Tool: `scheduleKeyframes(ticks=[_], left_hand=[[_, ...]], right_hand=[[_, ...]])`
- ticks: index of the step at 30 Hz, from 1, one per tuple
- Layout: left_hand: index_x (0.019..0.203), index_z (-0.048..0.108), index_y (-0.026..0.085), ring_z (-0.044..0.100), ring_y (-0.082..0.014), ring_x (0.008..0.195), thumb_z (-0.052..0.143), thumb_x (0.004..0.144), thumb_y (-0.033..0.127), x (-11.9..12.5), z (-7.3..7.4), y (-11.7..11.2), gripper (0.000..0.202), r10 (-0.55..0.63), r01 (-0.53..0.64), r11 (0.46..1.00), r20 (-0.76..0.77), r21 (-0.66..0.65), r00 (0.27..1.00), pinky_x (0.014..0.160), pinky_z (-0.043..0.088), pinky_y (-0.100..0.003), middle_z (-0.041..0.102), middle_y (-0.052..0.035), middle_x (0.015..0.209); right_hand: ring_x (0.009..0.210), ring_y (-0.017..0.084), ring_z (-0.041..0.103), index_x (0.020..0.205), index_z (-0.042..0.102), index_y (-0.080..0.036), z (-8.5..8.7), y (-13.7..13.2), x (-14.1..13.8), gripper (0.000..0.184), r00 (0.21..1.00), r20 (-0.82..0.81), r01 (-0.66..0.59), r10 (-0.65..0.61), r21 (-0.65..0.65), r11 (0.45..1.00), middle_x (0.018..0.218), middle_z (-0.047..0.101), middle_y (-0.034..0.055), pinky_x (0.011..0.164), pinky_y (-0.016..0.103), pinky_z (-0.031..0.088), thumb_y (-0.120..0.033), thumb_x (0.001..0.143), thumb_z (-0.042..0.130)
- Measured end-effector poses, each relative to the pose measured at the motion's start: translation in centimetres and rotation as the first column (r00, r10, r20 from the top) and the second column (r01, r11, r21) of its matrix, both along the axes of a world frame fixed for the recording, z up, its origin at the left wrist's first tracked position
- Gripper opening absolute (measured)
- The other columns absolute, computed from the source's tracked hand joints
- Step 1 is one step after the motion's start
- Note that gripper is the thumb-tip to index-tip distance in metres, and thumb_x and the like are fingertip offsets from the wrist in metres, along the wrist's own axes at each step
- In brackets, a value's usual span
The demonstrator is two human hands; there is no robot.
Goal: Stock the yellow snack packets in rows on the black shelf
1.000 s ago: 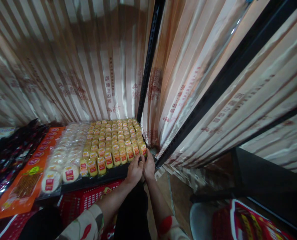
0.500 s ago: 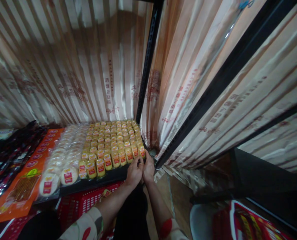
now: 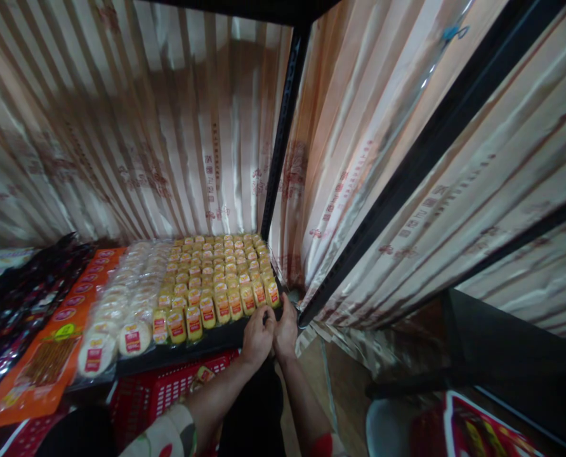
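Note:
Rows of small yellow snack cakes in clear wrappers (image 3: 221,273) with red and white labels stand packed on a black shelf (image 3: 192,352). At the shelf's right front corner, my left hand (image 3: 258,335) is closed, its fingers curled just before the front row; anything in them is hidden. Close beside it, my right hand (image 3: 285,327) reaches up along the corner with fingers stretched, near the last wrapped cake (image 3: 272,294). Left of the yellow rows are two rows of round white wrapped cakes (image 3: 134,336).
An orange snack packet (image 3: 49,362) and dark shiny packets (image 3: 21,304) lie further left. Red baskets (image 3: 169,384) sit below the shelf. A black upright post (image 3: 283,133) and a slanted post (image 3: 397,184) frame pleated curtains (image 3: 183,127). A red bag (image 3: 478,425) is at lower right.
The view has tilted slightly up, so the shelf sits a little lower in it. My right hand's fingertips have moved from the end cake to just right of it.

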State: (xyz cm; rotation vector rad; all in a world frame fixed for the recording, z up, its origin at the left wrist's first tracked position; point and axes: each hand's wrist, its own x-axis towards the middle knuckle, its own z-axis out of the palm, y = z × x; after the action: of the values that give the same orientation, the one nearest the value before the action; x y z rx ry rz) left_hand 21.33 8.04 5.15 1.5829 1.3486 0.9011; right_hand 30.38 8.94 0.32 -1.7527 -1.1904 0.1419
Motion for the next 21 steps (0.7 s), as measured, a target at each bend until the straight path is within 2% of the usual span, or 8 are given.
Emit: scheduleKeyframes(ticks=[4,8,12,14,17,19,21], left_hand=[[0.102,0.061,0.019,0.060,-0.0161,0.104,0.044,0.078,0.014,-0.4,0.4,-0.6,0.029,0.032,-0.031,0.999,-0.003,0.020,0.999,0.096,0.045,-0.031,0.066,-0.0059,0.110],[0.099,0.062,0.017,0.061,-0.0174,0.100,0.042,0.081,0.017,-0.9,0.4,-1.6,0.027,0.078,-0.079,0.996,0.008,0.051,0.997,0.095,0.045,-0.031,0.067,-0.0087,0.105],[0.101,0.062,0.018,0.059,-0.0173,0.102,0.039,0.079,0.013,-1.9,0.2,-3.5,0.032,0.088,-0.091,0.994,0.041,0.065,0.995,0.095,0.045,-0.031,0.066,-0.0082,0.104],[0.099,0.062,0.019,0.060,-0.0170,0.098,0.038,0.077,0.011,-3.0,0.3,-4.6,0.034,0.082,-0.085,0.995,0.054,0.057,0.995,0.092,0.046,-0.031,0.067,-0.0072,0.100],[0.093,0.063,0.018,0.061,-0.0171,0.091,0.037,0.079,0.015,-5.4,0.3,-6.3,0.030,0.064,-0.068,0.997,0.080,0.045,0.995,0.088,0.047,-0.031,0.067,-0.0076,0.095],[0.090,0.063,0.017,0.061,-0.0176,0.089,0.036,0.080,0.018,-7.3,-0.1,-7.5,0.029,0.065,-0.069,0.997,0.098,0.033,0.993,0.086,0.047,-0.032,0.066,-0.0083,0.094],[0.089,0.063,0.016,0.061,-0.0192,0.088,0.036,0.079,0.019,-9.2,-0.9,-8.6,0.029,0.117,-0.119,0.993,0.089,0.016,0.989,0.086,0.047,-0.034,0.067,-0.0098,0.093]], right_hand=[[0.122,0.029,0.043,0.128,0.044,-0.002,-0.5,-0.8,-0.4,0.060,0.999,0.003,0.033,-0.033,0.023,0.999,0.127,0.051,0.0227,0.102,0.046,0.035,-0.039,0.081,0.039],[0.122,0.029,0.043,0.128,0.044,-0.003,-0.8,-2.3,-2.2,0.057,0.998,-0.013,0.062,-0.061,0.046,0.997,0.127,0.050,0.0229,0.102,0.047,0.034,-0.038,0.082,0.037],[0.122,0.025,0.044,0.130,0.044,-0.012,-1.0,-4.6,-4.9,0.049,1.000,-0.015,-0.018,0.020,0.077,0.997,0.129,0.050,0.0171,0.102,0.046,0.035,-0.027,0.084,0.033],[0.122,0.023,0.045,0.130,0.044,-0.016,-1.0,-5.8,-6.3,0.048,0.997,-0.009,-0.079,0.080,0.097,0.992,0.130,0.050,0.0143,0.102,0.045,0.035,-0.024,0.084,0.031],[0.121,0.021,0.046,0.128,0.046,-0.018,-1.4,-7.4,-8.3,0.046,0.989,-0.004,-0.148,0.149,0.105,0.983,0.129,0.052,0.0113,0.102,0.043,0.038,-0.022,0.085,0.031],[0.119,0.020,0.049,0.126,0.049,-0.019,-2.2,-8.4,-9.7,0.044,0.981,-0.002,-0.194,0.195,0.104,0.976,0.127,0.055,0.0099,0.101,0.041,0.039,-0.021,0.086,0.032],[0.116,0.019,0.051,0.124,0.052,-0.020,-3.4,-9.3,-11.3,0.042,0.972,-0.007,-0.234,0.236,0.097,0.967,0.123,0.058,0.0087,0.100,0.039,0.041,-0.020,0.086,0.033]])
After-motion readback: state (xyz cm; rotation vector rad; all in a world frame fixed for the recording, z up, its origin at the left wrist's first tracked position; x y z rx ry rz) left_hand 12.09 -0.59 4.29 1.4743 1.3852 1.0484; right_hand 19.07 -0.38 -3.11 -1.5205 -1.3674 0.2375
